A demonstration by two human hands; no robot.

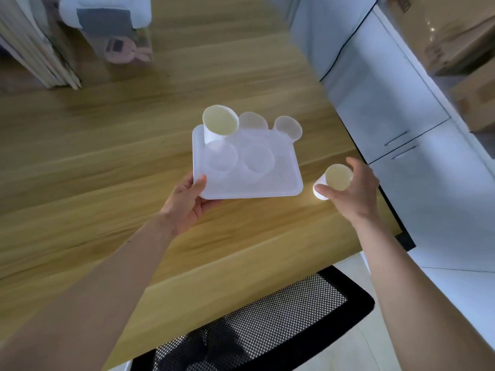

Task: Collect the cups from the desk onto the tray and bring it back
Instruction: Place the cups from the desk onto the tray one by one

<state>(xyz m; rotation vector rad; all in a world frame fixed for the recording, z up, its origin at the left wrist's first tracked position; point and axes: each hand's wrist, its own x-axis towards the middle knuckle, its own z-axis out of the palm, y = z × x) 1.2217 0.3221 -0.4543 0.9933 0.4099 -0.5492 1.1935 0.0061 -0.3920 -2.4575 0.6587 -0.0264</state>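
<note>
A white tray (284,183) is held above the wooden desk (107,170) with my left hand (187,202) gripping its near-left corner, thumb on the rim. On the tray stand a white paper cup (218,125) at the far left and several clear plastic cups, among them one at the near left (221,159), one in the middle (258,163) and one at the far right (288,128). My right hand (351,188) holds another white paper cup (334,180) just right of the tray, tilted with its mouth toward me.
White cabinets (388,108) stand along the desk's right side. A clear storage box with a white lid (115,30) and a stack of boards (34,49) sit at the far left. A black mesh chair (254,322) is below the desk's near edge.
</note>
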